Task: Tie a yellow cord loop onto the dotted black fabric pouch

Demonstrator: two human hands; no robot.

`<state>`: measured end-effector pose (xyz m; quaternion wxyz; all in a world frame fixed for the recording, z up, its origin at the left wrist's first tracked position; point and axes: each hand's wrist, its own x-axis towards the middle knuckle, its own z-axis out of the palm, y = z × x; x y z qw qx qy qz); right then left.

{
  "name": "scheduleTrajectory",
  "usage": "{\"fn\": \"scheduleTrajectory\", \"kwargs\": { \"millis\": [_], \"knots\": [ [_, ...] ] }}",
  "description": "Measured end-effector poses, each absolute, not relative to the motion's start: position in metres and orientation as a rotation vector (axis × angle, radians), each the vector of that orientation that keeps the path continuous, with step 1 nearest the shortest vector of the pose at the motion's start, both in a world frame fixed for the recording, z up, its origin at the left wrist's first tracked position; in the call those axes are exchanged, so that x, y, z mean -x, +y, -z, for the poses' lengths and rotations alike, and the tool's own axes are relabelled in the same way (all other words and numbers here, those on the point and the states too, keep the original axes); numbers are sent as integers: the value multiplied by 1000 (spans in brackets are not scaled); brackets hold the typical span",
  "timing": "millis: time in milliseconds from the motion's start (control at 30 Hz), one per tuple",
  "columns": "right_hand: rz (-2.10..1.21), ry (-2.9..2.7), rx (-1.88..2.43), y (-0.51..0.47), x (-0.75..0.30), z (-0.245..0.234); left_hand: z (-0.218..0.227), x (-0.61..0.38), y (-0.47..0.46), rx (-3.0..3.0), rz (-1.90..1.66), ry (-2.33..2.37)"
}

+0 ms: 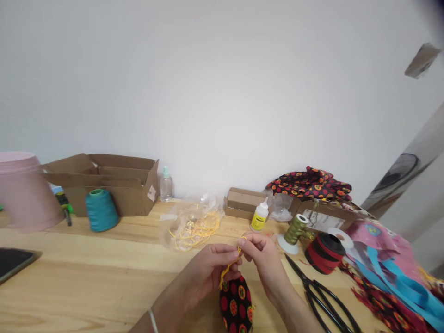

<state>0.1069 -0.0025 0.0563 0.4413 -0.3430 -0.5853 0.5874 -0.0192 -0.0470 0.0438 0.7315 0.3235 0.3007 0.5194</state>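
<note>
My left hand (208, 268) and my right hand (262, 256) meet just above the wooden table (104, 268), both pinching a thin yellow cord (229, 266). The cord loops down between the fingertips to a small black fabric piece with red and orange dots (236, 305), which hangs below my left hand. The fingers of both hands are closed on the cord.
Black scissors (321, 296) lie right of my right hand. Behind them are a red ribbon spool (325, 253), a gold ribbon spool (294, 230), a glue bottle (260, 216), a bag of yellow cord (194, 224), a teal thread cone (101, 210), cardboard boxes (114, 182) and a pink tub (24, 192).
</note>
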Motion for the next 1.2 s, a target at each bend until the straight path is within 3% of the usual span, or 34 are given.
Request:
{"fn": "scheduleTrajectory", "kwargs": {
  "millis": [333,767,1200],
  "knots": [
    [-1821,-1084,753,-5,-97,-43,-45,20,-47,-676,-1149,690],
    [-2019,-831,708,-9,-94,-45,-46,19,-48,-705,-1153,692],
    [-1401,-1453,833,-3,-106,-55,-47,18,-49,-749,-1183,623]
  ]
}}
